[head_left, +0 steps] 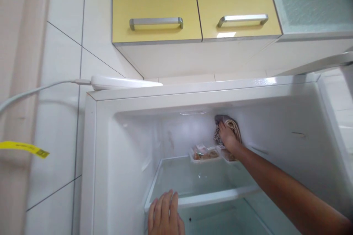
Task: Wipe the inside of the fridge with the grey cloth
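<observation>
Deep inside a refrigerator, the right hand grasps a cloth near the far wall; the left hand, grip unclear, seemingly braces at the near shelf.

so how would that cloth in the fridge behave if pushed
Probably floppy: the cloth curls into folds under the right hand. Likely light too, since its layers look thin. It seems unlikely to roll, being bunched up.

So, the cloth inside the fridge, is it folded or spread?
Folded: the cloth shows layered, curled edges beside the right hand.
</observation>
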Available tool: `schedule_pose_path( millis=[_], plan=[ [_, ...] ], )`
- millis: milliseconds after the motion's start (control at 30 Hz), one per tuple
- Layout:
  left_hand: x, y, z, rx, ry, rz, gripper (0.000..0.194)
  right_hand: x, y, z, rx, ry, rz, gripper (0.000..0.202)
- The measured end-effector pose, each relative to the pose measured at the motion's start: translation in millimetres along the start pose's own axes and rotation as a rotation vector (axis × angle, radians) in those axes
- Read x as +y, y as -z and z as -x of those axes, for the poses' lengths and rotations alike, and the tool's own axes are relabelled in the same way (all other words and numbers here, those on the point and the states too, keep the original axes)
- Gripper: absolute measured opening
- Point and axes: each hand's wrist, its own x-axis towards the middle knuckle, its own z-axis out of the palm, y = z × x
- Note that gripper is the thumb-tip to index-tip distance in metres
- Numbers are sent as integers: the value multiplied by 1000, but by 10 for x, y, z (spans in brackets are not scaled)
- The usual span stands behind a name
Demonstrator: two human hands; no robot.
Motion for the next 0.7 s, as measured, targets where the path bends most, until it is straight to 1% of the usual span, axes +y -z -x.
schedule_pose_path(
  millis=[67,133,233,333,433,533,633,700],
  plan=[
    [6,66,-31,-42,9,19,45,-94,143,93,-79,-9,87,36],
    [12,132,-72,-63,14,31,43,-236,309,132,-170,-26,217,32],
    [30,217,-140,-69,15,51,40,-515,573,136,-270,-63,401,31],
    [61,294,-204,-50,35,77,38,-840,807,183,-315,-130,542,31],
    [89,361,-244,-50,59,97,38,-1169,956,310,-306,-240,611,29],
    [98,406,-251,-91,70,104,39,-1442,1046,431,-272,-387,597,27],
    [95,437,-245,-123,68,102,42,-1616,1147,461,-190,-533,490,33],
    [97,459,-251,-139,76,106,44,-1681,1226,436,-117,-606,345,33]
  ],
)
